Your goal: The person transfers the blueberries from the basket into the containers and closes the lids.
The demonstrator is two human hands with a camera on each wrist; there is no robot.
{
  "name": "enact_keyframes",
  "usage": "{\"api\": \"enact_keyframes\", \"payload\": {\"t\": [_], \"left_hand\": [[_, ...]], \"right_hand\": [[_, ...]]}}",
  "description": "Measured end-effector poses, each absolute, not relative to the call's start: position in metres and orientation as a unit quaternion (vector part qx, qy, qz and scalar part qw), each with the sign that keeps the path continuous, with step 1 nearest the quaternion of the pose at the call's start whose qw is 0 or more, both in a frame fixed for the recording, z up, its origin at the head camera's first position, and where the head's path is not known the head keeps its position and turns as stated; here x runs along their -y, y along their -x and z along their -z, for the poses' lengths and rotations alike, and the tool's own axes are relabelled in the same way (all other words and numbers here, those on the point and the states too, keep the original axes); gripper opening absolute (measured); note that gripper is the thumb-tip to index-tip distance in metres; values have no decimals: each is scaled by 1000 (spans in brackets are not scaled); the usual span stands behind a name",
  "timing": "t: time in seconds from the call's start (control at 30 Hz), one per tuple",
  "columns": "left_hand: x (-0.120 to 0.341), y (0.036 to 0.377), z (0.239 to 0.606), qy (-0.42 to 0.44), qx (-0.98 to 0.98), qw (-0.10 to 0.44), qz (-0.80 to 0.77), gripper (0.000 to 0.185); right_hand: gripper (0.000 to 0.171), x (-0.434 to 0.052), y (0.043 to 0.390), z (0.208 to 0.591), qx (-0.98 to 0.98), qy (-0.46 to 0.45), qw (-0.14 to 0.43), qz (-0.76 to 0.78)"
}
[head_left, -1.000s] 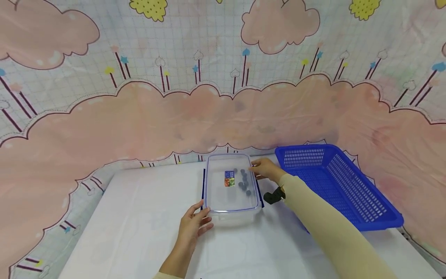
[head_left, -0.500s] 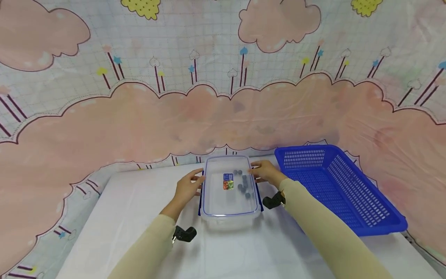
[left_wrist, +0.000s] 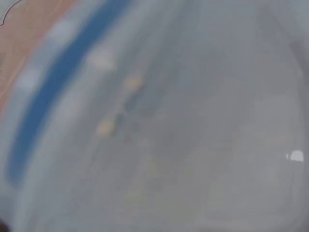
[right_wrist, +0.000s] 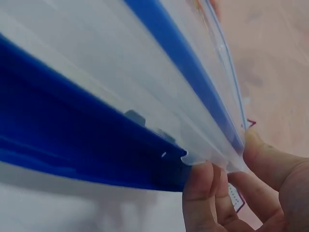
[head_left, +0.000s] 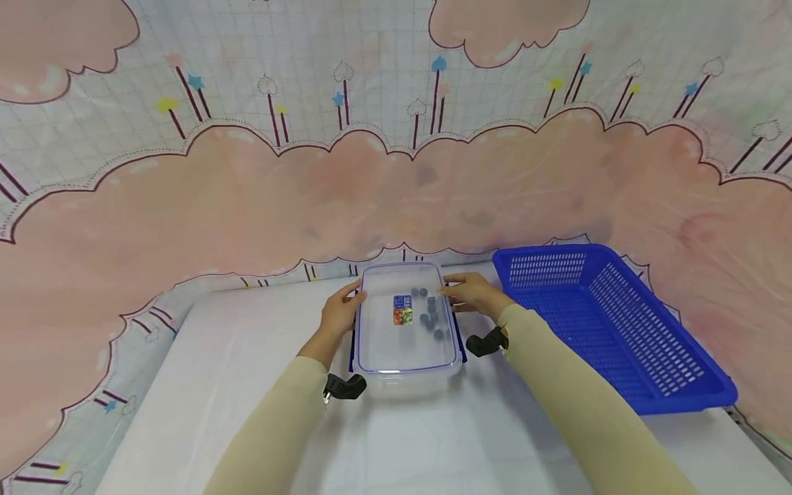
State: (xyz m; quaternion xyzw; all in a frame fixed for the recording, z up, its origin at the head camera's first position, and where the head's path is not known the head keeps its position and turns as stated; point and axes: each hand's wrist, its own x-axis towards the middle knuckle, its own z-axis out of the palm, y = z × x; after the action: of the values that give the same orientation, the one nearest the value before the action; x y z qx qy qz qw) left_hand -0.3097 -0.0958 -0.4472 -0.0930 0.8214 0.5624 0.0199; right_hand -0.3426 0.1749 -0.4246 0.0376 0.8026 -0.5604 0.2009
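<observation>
A clear plastic food container (head_left: pixel 383 350) with a blue-lined lid stands in the middle of the table in the head view. Its lid bears a small coloured label (head_left: pixel 403 310), and several small dark round pieces (head_left: pixel 431 317) show through it on the right. My left hand (head_left: pixel 337 316) grips the left side near the far end, thumb at the lid's edge. On the opposite side my right hand (head_left: pixel 475 292) pinches the rim, thumb on top and fingers below. The right wrist view shows a blue side latch (right_wrist: pixel 87 121) hanging down beside those fingers. Blurred container wall fills the left wrist view.
A blue perforated plastic basket (head_left: pixel 575 309) stands to the right, close to my right forearm. White cloth covers the table (head_left: pixel 247 371). A patterned curtain (head_left: pixel 297 206) hangs directly behind the table's far edge.
My left hand has moved from the container's near left corner up along its left side and taken hold there. My right hand stays on the right side. The view has tilted slightly down.
</observation>
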Motion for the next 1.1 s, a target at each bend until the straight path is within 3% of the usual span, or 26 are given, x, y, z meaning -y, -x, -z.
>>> {"api": "enact_keyframes", "payload": {"t": [0.57, 1.1], "left_hand": [[109, 285, 443, 143, -819, -31, -555, 40], [110, 293, 454, 145, -840, -12, -523, 38]], "right_hand": [[52, -152, 333, 423, -801, -38, 180, 570], [50, -147, 336, 447, -782, -88, 171, 592]]}}
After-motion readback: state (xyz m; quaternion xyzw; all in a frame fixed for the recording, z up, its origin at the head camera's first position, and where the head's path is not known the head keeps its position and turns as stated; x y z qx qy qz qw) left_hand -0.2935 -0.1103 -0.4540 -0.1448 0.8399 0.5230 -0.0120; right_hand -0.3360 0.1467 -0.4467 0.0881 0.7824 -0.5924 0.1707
